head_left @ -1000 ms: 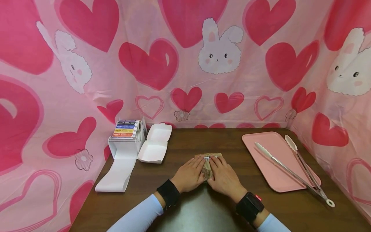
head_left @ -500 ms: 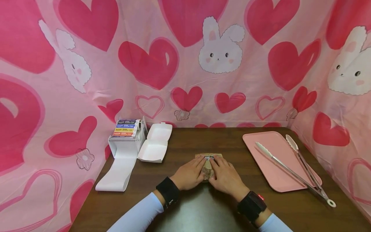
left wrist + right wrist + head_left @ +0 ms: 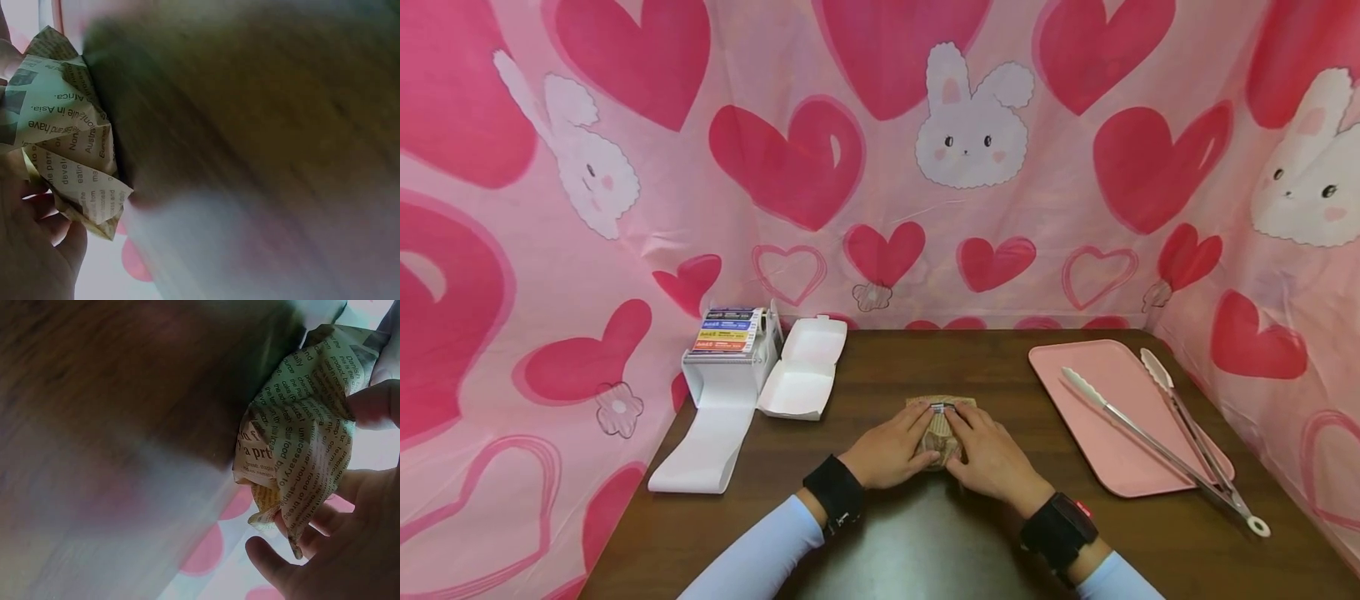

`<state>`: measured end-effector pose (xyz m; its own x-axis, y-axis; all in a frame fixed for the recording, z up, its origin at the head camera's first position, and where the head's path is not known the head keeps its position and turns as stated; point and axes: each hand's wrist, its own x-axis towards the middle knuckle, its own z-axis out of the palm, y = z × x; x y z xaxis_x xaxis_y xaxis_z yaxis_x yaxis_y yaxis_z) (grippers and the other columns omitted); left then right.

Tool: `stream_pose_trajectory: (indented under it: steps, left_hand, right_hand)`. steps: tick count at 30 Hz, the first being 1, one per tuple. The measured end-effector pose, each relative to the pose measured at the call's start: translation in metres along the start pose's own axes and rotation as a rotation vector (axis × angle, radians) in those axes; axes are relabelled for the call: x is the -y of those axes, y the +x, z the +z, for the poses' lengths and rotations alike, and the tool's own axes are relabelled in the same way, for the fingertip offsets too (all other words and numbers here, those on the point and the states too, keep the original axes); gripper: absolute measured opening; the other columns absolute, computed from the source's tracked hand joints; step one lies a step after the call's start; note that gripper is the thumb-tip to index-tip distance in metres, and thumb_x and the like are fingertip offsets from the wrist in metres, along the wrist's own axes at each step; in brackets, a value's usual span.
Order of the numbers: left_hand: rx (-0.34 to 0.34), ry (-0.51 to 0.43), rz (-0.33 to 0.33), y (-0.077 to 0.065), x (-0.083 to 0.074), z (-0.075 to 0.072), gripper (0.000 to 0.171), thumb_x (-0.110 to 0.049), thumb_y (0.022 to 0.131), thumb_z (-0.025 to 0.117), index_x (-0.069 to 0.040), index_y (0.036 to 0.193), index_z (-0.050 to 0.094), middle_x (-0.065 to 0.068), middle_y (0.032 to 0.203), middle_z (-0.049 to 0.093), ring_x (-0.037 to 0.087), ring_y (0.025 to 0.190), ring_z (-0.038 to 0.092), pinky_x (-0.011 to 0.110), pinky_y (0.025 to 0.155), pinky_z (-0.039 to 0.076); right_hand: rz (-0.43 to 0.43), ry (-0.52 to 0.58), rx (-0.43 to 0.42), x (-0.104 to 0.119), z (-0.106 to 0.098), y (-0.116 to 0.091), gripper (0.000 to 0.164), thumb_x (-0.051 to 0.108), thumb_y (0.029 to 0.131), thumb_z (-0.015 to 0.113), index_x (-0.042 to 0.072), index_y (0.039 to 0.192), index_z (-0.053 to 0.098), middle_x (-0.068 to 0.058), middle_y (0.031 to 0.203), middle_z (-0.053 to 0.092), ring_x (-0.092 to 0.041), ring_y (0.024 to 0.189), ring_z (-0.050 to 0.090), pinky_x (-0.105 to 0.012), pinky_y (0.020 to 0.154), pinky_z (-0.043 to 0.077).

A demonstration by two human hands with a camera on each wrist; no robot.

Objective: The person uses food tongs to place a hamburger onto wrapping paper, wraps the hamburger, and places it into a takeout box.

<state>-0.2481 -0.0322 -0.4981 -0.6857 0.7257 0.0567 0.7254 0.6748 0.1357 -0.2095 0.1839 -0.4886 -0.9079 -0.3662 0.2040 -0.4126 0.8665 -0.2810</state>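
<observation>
At the table's middle sits a small packet (image 3: 942,446) folded from brown, newsprint-patterned paper. A strip with dark and light bands crosses its upper part. My left hand (image 3: 889,450) grips the packet's left side, fingers on top and thumb at the near end. On the right side my right hand (image 3: 996,461) holds it the same way. In the left wrist view the paper packet (image 3: 69,125) shows pointed, creased folds beside the left hand (image 3: 37,244). The right wrist view has its crumpled flap (image 3: 306,431) against the fingers of the right hand (image 3: 356,531). The packet's contents are hidden.
A label dispenser (image 3: 726,379) with a white paper strip (image 3: 700,454) stands at the left back. Beside it lies an opened white box (image 3: 801,375). To the right, metal tongs (image 3: 1150,446) rest across a pink tray (image 3: 1078,379). A patterned curtain (image 3: 880,200) surrounds the table.
My thumbs have spread slightly apart at the near end, and more of the paper packet shows between them. My right hand has shifted a little to the right.
</observation>
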Motion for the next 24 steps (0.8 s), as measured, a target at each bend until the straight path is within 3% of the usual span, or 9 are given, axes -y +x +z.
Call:
stream_pose_trajectory:
  steps: [7,12,16,24]
  left_hand:
    - [0.012,-0.027,-0.019,0.000,-0.002,0.000,0.074,-0.052,0.106,0.041,-0.003,0.159,0.028,0.013,0.166,0.025,0.023,0.153,0.024,0.036,0.119,0.030]
    - [0.015,-0.034,-0.021,-0.001,-0.003,-0.001,0.073,-0.051,0.107,0.040,-0.002,0.159,0.026,0.013,0.166,0.025,0.022,0.153,0.023,0.036,0.119,0.029]
    - [0.001,-0.055,-0.018,-0.002,-0.002,-0.001,0.073,-0.052,0.107,0.039,-0.002,0.159,0.027,0.013,0.166,0.025,0.023,0.153,0.024,0.037,0.120,0.029]
    - [-0.066,-0.108,-0.085,-0.013,0.015,-0.004,0.074,-0.058,0.106,0.030,-0.003,0.157,0.034,0.014,0.161,0.034,0.027,0.151,0.029,0.040,0.120,0.029]
  right_hand:
    - [-0.038,0.041,-0.025,-0.001,0.001,-0.001,0.072,0.022,0.083,0.069,0.001,0.149,0.048,-0.020,0.150,0.043,-0.040,0.137,0.044,-0.059,0.106,0.042]
    - [-0.058,0.034,-0.028,-0.001,0.003,-0.001,0.063,0.024,0.093,0.068,0.002,0.148,0.049,-0.020,0.148,0.046,-0.041,0.137,0.044,-0.060,0.107,0.040]
    - [-0.057,0.013,-0.027,-0.001,0.004,-0.001,0.062,0.029,0.095,0.067,0.003,0.148,0.050,-0.019,0.148,0.047,-0.040,0.136,0.045,-0.058,0.107,0.041]
    - [-0.029,0.000,-0.011,-0.001,0.001,0.001,0.061,0.030,0.093,0.068,0.003,0.146,0.053,-0.019,0.149,0.047,-0.038,0.137,0.045,-0.054,0.108,0.042]
